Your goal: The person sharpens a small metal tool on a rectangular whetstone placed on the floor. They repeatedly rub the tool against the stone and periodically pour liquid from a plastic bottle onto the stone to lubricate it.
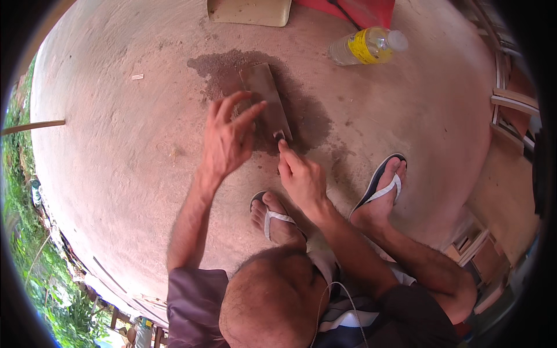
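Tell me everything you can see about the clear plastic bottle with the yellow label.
The clear plastic bottle has a yellow label around its middle and a round whitish cap in place, pointing toward the picture's right. Its contents, and whether it stands or lies, are unclear. It rests on the pinkish, concrete-like floor, right of the dark wet patch, touched by neither the left hand nor the right hand.

I find a pinkish, cement-like floor beneath me, its surface scuffed and streaked, with a dark, damp-looking patch ahead of me. To my left, green foliage lies beyond the floor's edge in bright daylight. To my right, I note wooden framing beside a tan panel, both more dimly lit.
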The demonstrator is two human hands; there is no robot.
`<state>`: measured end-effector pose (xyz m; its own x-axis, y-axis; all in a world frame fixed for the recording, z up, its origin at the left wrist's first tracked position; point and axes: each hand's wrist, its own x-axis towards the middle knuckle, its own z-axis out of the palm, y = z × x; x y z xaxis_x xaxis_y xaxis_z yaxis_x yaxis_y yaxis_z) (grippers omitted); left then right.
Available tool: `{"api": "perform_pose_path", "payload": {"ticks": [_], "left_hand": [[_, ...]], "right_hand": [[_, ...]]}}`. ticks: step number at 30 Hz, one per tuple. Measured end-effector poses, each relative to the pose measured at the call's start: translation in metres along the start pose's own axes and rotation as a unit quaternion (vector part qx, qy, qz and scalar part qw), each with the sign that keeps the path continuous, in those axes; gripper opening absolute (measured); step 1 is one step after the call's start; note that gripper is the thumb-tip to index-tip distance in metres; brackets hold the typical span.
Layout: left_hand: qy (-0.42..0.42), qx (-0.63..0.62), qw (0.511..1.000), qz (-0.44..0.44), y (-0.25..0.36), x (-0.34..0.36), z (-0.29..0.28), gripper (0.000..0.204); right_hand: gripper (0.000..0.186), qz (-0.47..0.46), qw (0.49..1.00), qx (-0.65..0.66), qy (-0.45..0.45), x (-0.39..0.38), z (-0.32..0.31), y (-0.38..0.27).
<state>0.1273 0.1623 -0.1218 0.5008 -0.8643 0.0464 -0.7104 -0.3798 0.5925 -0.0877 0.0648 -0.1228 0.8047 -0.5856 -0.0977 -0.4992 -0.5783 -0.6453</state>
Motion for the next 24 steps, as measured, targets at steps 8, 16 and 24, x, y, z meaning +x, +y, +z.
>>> {"api": "perform_pose_path", "payload": {"ticks": [8, 16, 24], "left_hand": [[-0.060, 0.073, 0.994, -0.046, 0.029, -0.019, 0.014, 0.087], [0.013, 0.088, 0.993, -0.079, 0.005, 0.003, 0.028, 0.090], [-0.134, 0.033, 0.986, -0.091, 0.062, -0.076, 0.039, 0.107]], "right_hand": [[0.037, 0.010, 0.998, -0.024, -0.054, 0.051, -0.004, -0.020], [0.035, -0.001, 1.000, 0.011, -0.021, 0.123, 0.005, -0.035], [0.041, -0.015, 1.000, 0.005, -0.021, 0.003, -0.011, -0.006]]}}
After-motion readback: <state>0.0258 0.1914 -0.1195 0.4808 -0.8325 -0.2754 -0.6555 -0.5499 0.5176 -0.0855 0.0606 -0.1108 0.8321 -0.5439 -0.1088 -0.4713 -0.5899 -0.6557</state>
